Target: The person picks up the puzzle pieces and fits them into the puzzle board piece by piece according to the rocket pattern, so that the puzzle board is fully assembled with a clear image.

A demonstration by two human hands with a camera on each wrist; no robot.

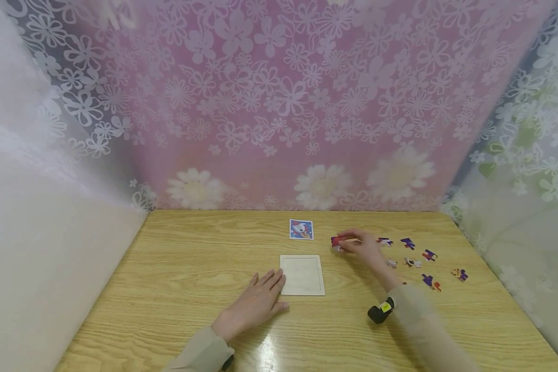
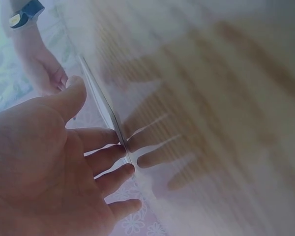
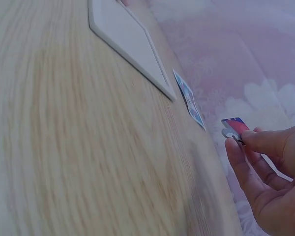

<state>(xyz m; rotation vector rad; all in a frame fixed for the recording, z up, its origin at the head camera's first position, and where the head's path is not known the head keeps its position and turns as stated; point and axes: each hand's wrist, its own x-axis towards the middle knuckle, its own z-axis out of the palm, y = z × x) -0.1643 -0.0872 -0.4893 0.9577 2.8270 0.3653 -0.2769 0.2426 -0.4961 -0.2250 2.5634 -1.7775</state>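
Observation:
A red, blue and white jigsaw piece (image 3: 237, 126) is pinched between the thumb and fingers of my right hand (image 1: 363, 250), held to the right of the white puzzle frame (image 1: 302, 275). My left hand (image 1: 256, 302) lies with its fingers straight at the left edge of that frame. In the left wrist view the fingertips (image 2: 119, 183) of the left hand meet the frame's side. The inside of the frame is bare white. Behind it sits a small picture card (image 1: 301, 229) showing a white cartoon face on blue and red.
Several loose jigsaw pieces (image 1: 413, 262) are scattered over the right side of the wooden table (image 1: 186, 268). One patterned piece (image 1: 460, 274) sits farthest right. A pink floral curtain (image 1: 260, 103) rises along the back edge, with pale walls at both sides.

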